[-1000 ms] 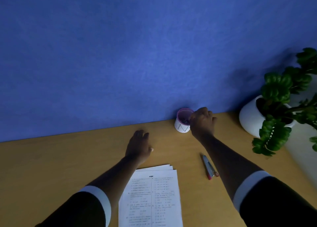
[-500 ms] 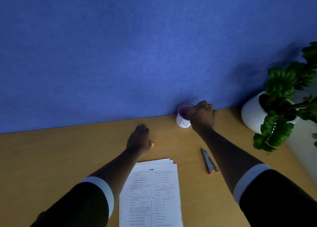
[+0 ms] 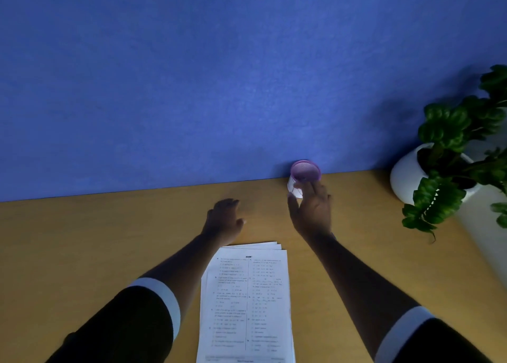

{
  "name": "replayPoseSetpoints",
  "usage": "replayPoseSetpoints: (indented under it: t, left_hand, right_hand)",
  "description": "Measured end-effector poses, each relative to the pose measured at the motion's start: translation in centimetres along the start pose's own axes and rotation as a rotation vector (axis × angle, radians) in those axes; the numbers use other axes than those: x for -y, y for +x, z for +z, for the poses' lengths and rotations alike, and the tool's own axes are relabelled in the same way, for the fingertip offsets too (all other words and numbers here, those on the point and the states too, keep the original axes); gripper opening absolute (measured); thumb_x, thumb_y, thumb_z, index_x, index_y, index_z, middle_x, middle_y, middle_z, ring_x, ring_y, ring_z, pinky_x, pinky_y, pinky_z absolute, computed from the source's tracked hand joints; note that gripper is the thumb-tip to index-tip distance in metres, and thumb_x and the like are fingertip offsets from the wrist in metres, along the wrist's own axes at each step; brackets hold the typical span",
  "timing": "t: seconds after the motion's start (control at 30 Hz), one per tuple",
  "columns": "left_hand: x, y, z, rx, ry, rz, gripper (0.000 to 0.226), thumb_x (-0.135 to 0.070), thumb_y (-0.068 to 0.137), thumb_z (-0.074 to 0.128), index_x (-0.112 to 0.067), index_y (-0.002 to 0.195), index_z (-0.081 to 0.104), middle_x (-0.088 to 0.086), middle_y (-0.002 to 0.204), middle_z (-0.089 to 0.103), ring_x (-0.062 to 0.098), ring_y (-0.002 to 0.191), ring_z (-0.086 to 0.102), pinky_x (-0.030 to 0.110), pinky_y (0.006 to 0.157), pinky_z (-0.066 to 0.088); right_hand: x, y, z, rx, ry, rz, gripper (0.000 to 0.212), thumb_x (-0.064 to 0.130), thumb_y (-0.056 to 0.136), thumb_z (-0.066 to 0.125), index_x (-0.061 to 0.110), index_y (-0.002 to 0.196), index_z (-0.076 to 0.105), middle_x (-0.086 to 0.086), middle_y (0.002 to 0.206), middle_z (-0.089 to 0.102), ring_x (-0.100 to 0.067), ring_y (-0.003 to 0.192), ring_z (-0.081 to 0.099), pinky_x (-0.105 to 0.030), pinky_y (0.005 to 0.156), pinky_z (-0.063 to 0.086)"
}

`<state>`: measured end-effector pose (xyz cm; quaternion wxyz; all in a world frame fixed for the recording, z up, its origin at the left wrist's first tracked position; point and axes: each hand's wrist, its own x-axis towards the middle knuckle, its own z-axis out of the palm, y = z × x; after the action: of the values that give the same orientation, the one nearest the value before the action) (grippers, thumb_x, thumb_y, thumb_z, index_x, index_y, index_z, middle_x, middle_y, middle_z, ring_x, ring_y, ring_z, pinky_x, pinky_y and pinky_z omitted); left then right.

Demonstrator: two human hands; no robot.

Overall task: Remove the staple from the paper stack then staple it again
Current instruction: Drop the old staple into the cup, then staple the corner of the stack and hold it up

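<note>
Tan table: a smooth, matte, wood-toned top that ran to the wall at its far edge.
Blue wall: flat, with a fine felt-like grain.
Paper stack: white rectangular printed sheets lay flat at the near middle of the table, between the two forearms. The far corners were slightly fanned, and any staple was too small to make out.
Left hand: it rested palm down on the table just beyond the stack's far left corner, fingers relaxed and loosely spread, holding nothing.
Right hand: it reached toward the cup with fingers nearly straight and close together and the thumb out to the left. Nothing was seen in its grasp. The fingertips overlapped the cup's near side, but contact could not be told.
Cup: small and round, with a white wall and a purple rim, at the table's far edge by the wall.
Plant: glossy green leaves in a rounded, smooth white pot at the far right.
Sleeves: dark fabric with pale cuffs.
</note>
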<state>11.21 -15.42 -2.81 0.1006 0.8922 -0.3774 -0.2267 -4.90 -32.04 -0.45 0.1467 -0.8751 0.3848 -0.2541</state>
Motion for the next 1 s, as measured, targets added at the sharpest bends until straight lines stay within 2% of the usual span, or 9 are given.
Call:
replayPoseSetpoints:
  t: [0.1,0.17,0.3,0.4,0.53,0.7,0.8,0.87,1.0]
  left_hand:
    - [1.1,-2.3,0.5,-0.092,-0.108,-0.13,0.064,-0.033,0.109,0.062,-0.013,0.166,0.043,0.011,0.171,0.048,0.035,0.159,0.041,0.052,0.127,0.036]
    - [2.1,-3.8,1.0,-0.109,-0.204,-0.212,0.062,-0.031,0.108,0.064,-0.013,0.165,0.047,0.012,0.17,0.05,0.036,0.157,0.043,0.052,0.128,0.038]
    - [3.9,-6.9,2.5,-0.096,-0.375,-0.292,0.065,-0.029,0.104,0.068,-0.014,0.164,0.048,0.011,0.169,0.051,0.034,0.157,0.047,0.054,0.128,0.04]
    - [4.9,-9.5,3.5,-0.161,-0.385,-0.425,0.056,-0.029,0.102,0.065,-0.016,0.156,0.058,0.01,0.157,0.063,0.033,0.145,0.059,0.052,0.119,0.049]
    - [5.4,-12.0,4.2,-0.187,-0.5,-0.643,0.047,-0.026,0.089,0.058,-0.011,0.132,0.07,0.017,0.132,0.075,0.039,0.122,0.072,0.048,0.099,0.062]
    - [3.6,-14.2,4.9,0.007,-0.402,-0.62,0.049,-0.029,0.102,0.062,-0.015,0.15,0.059,0.016,0.152,0.052,0.041,0.145,0.051,0.046,0.114,0.05]
    - [3.4,-14.2,5.7,0.05,-0.438,-0.612,0.056,-0.028,0.103,0.062,-0.02,0.157,0.053,0.014,0.154,0.047,0.04,0.147,0.045,0.046,0.116,0.047]
    - [3.8,-14.2,6.0,0.04,-0.529,-0.634,0.059,-0.029,0.097,0.065,-0.021,0.155,0.057,0.012,0.152,0.058,0.039,0.144,0.053,0.046,0.117,0.051]
    - [5.5,-13.2,6.9,-0.055,-0.746,-0.683,0.043,-0.02,0.085,0.068,-0.016,0.128,0.072,0.009,0.126,0.076,0.036,0.121,0.072,0.045,0.101,0.062]
  right_hand:
    - [0.5,-4.3,0.2,0.148,0.008,-0.032,0.033,0.032,0.095,0.073,0.015,0.122,0.07,-0.008,0.123,0.073,-0.031,0.113,0.068,-0.044,0.095,0.05]
    - [0.3,-6.8,0.4,0.274,0.018,-0.05,0.046,0.04,0.096,0.071,0.017,0.135,0.064,-0.004,0.136,0.069,-0.027,0.125,0.066,-0.044,0.104,0.048]
    - [-0.8,-10.6,0.8,0.538,0.028,-0.089,0.081,0.06,0.095,0.065,0.021,0.161,0.038,0.004,0.165,0.046,-0.018,0.151,0.044,-0.04,0.121,0.033]
    - [-1.6,-12.4,0.7,0.644,-0.012,-0.108,0.097,0.065,0.09,0.068,0.025,0.167,0.024,0.006,0.172,0.035,-0.016,0.157,0.035,-0.041,0.126,0.027]
    - [-2.2,-12.8,0.2,0.719,-0.059,-0.113,0.108,0.062,0.084,0.075,0.027,0.168,0.016,0.005,0.172,0.033,-0.018,0.157,0.032,-0.043,0.126,0.026]
    - [-1.7,-12.9,0.0,0.768,-0.183,-0.18,0.116,0.06,0.083,0.077,0.023,0.169,0.009,0.002,0.175,0.025,-0.021,0.161,0.024,-0.052,0.126,0.023]
    - [-1.2,-13.2,0.3,0.79,-0.229,-0.168,0.117,0.058,0.083,0.077,0.023,0.169,0.006,0.002,0.176,0.02,-0.022,0.162,0.021,-0.058,0.126,0.022]
    - [-0.6,-13.2,0.3,0.792,-0.247,-0.145,0.117,0.056,0.083,0.079,0.023,0.169,0.007,0.002,0.176,0.021,-0.022,0.162,0.021,-0.059,0.126,0.022]
    - [0.0,-13.2,0.3,0.801,-0.255,-0.108,0.117,0.053,0.083,0.082,0.023,0.169,0.008,0.003,0.176,0.022,-0.021,0.162,0.022,-0.061,0.126,0.023]
